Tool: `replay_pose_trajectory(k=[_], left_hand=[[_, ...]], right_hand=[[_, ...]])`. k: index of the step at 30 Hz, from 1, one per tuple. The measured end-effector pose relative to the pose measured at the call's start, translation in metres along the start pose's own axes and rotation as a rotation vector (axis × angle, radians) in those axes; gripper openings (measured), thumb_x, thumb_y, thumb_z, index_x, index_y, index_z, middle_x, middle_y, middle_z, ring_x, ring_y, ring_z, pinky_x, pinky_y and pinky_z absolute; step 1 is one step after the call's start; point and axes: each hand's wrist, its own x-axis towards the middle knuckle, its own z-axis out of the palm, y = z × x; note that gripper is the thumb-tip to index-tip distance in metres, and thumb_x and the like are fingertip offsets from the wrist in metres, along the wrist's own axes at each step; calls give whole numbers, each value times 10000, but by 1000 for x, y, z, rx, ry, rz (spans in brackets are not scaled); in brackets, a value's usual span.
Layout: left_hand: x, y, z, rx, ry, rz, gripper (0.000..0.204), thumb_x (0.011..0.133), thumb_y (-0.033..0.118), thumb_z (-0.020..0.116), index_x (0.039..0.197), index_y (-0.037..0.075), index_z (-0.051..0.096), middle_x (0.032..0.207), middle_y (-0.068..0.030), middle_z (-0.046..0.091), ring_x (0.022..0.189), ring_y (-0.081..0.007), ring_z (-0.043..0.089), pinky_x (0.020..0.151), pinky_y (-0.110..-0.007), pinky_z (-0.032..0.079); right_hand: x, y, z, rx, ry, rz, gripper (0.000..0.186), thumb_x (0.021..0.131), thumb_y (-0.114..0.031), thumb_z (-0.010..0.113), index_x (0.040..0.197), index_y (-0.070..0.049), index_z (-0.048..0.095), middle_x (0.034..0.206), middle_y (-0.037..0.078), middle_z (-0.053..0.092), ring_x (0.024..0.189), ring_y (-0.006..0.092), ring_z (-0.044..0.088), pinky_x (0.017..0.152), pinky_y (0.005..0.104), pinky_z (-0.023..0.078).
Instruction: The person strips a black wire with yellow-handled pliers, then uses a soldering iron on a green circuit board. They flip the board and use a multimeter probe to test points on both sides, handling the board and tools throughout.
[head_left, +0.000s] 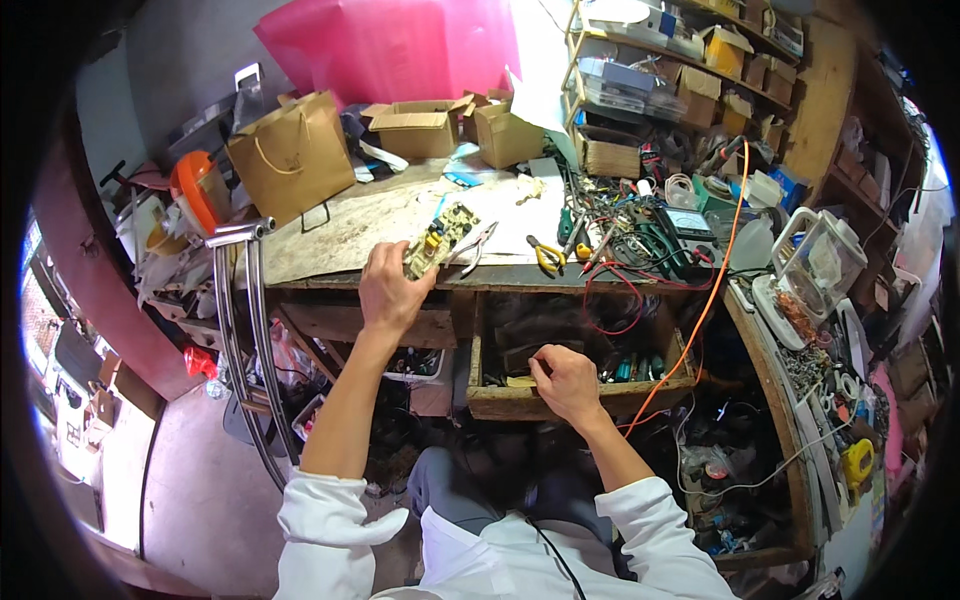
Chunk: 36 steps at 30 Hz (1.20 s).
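My left hand grips a circuit board with a yellow component, tilted over the front of the workbench. Pliers with pale handles lie just right of the board, and yellow-handled pliers farther right. My right hand is over an open wooden drawer below the bench, its fingers curled; what they hold, if anything, is hidden. Near them in the drawer lie a small yellow item and several tools.
Cardboard boxes and a paper bag stand at the back. Bent metal tubes lean at the left. A multimeter, tangled leads and an orange cable crowd the right. Shelves hold more boxes. Plastic containers sit far right.
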Motion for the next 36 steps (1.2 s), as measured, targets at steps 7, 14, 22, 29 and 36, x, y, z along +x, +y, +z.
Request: replay_pose_trajectory(k=[7,14,22,29,36], left_hand=[[-91,17,-62,-175,63,-20,482,715,139,845,1130,0,644,1081,-145,638,1004,-318,630,895,-394,505],[-169,32,-106,-276,-68,-152,522,702,131,834,1171,8,641,1118,-120,628,1023,-261,619,918,-347,493],[-213,52,-123,-330,-237,-221,539,670,99,841,1165,18,645,1135,-127,627,1033,-271,634,923,-352,505],[-228,56,-124,-377,-358,-267,543,682,109,844,1179,19,643,1156,-142,629,1071,-314,617,954,-395,497],[-229,57,-125,-413,-345,-331,693,696,33,827,1340,11,571,1166,-123,634,1059,-237,629,952,-340,496]], right_hand=[[-2,-2,0,5,23,-3,87,831,-126,710,817,-53,665,750,126,652,698,340,656,616,420,513],[-15,-22,-5,405,46,198,83,866,-59,726,853,16,691,709,74,653,597,113,590,558,262,451],[-69,-54,3,898,-201,479,213,992,-171,662,1022,36,703,788,-3,661,691,54,578,637,206,466],[-92,-52,1,941,-228,512,204,1001,-166,647,973,31,695,748,-6,635,669,46,548,602,198,426],[-99,-51,2,916,-243,535,198,1001,-157,643,953,26,700,716,-17,620,654,39,535,580,194,404]])
